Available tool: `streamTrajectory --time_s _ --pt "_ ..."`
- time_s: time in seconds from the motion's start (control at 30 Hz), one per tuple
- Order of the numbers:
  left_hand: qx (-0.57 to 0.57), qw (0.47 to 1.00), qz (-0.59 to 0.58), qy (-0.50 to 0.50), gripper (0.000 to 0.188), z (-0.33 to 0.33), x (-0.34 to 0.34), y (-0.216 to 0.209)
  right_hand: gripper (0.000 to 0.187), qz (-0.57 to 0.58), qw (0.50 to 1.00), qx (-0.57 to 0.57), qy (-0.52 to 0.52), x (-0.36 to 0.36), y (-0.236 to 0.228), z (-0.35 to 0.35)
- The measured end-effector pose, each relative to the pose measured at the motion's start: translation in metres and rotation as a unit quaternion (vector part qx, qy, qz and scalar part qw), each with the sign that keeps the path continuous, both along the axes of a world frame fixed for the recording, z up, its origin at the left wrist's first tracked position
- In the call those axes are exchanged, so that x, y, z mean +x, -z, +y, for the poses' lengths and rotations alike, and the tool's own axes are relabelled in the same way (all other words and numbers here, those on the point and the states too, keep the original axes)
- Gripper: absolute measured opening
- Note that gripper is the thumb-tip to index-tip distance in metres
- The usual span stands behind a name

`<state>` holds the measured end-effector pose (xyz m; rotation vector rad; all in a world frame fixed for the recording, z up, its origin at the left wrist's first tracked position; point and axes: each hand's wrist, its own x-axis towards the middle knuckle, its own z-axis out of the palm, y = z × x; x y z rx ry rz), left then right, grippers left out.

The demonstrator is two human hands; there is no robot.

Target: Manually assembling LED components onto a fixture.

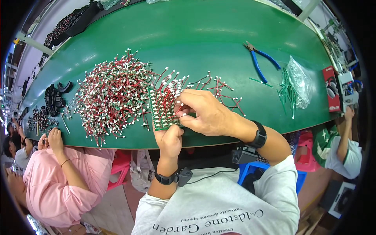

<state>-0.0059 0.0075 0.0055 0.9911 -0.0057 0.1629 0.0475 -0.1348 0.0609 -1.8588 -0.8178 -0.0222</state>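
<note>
A green circuit board panel (pixel 163 124) with rows of small boards and red wires ending in white plugs stands at the table's front edge. My left hand (pixel 170 141) is closed around its near end, thumb bent over the edge. Over the panel's right side, my right hand (pixel 209 113) pinches a red wire with a white plug (pixel 183 114); the fingers partly hide the grip. Left of the panel lies a big heap of small boards with red wires (pixel 115 96). A few loose wired pieces (pixel 219 88) are scattered beyond my right hand.
Blue-handled cutters (pixel 258 60), green strips (pixel 288 92) and a clear plastic bag (pixel 300 82) lie on the green table (pixel 176 27), right. A red box (pixel 331 89) stands at the right edge. A person in pink (pixel 66 184) works close at my left, near black parts (pixel 54 100).
</note>
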Motion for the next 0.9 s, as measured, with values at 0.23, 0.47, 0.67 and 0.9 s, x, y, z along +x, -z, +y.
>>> streamTrajectory --time_s 0.23,0.47,0.67,0.9 --pt "-0.023 0.997 -0.045 0.065 0.048 0.003 -0.002 -0.004 0.014 -0.048 0.998 -0.017 0.037 -0.005 0.01 0.006" --pt "0.005 0.998 -0.025 0.058 0.049 0.004 -0.004 0.001 0.013 -0.069 0.997 -0.009 0.031 -0.005 0.011 0.005" --pt "-0.007 0.997 -0.036 0.064 0.048 0.005 -0.002 0.0 0.013 -0.086 0.996 -0.018 0.027 -0.004 0.015 0.005" --pt "-0.04 0.996 -0.024 0.074 0.036 0.005 -0.005 0.008 0.016 -0.14 0.985 -0.093 0.027 -0.009 0.01 0.004"
